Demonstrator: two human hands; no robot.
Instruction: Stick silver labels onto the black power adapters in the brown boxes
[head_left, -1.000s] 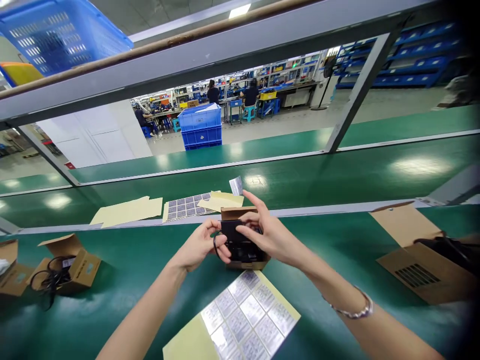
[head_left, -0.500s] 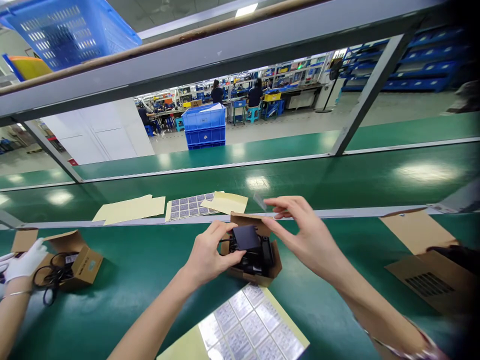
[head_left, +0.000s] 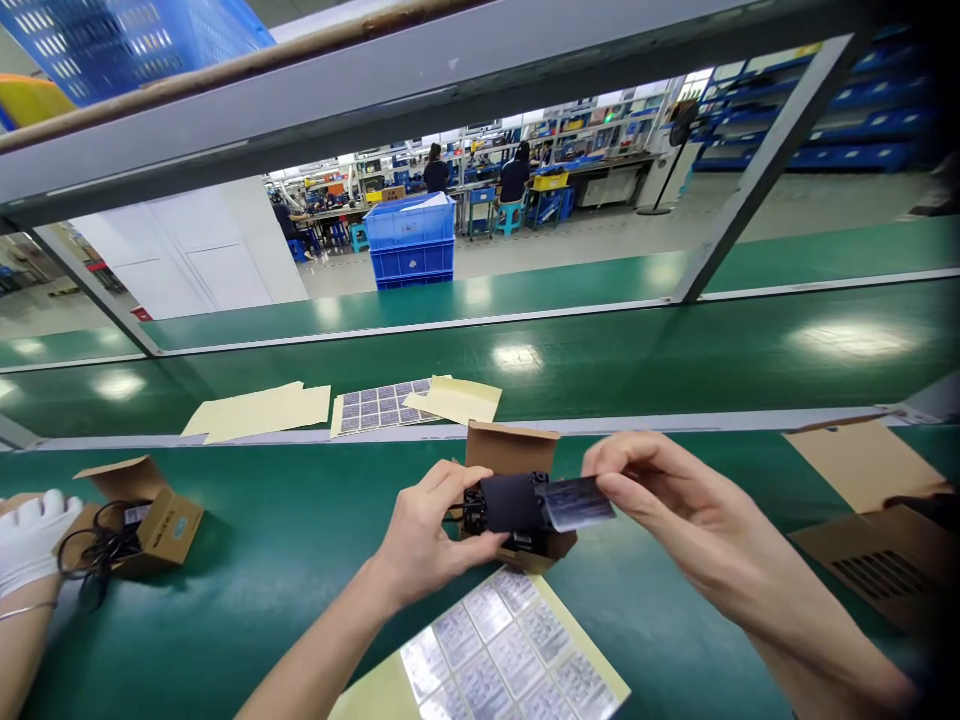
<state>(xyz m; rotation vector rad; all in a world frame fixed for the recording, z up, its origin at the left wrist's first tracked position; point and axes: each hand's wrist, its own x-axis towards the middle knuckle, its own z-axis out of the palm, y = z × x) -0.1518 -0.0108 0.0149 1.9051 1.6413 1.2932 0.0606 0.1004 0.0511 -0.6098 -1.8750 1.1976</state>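
My left hand [head_left: 442, 520] grips a black block-shaped device [head_left: 511, 502] between thumb and fingers, over an open cardboard box [head_left: 514, 447] with other black parts inside. From the right, my right hand [head_left: 660, 500] pinches a thin silvery label [head_left: 579, 502] by its right end. The label's left edge meets or overlaps the device's right side; whether it sticks there I cannot tell. Just below the box lies a sheet of silvery labels [head_left: 517, 645] on yellowish backing.
At the left, a co-worker's white-gloved hand [head_left: 34, 540] is beside an open box [head_left: 169, 525] with black cable. Another open cardboard box [head_left: 874, 560] stands at right. Yellow backing papers [head_left: 262, 412] and a label sheet [head_left: 379, 408] lie along the ledge. A frame bar [head_left: 765, 170] slants beyond.
My right hand has come down and turned, bringing the label to the device's right side. My left hand has tilted the device flatter. The co-worker's gloved hand has shifted slightly.
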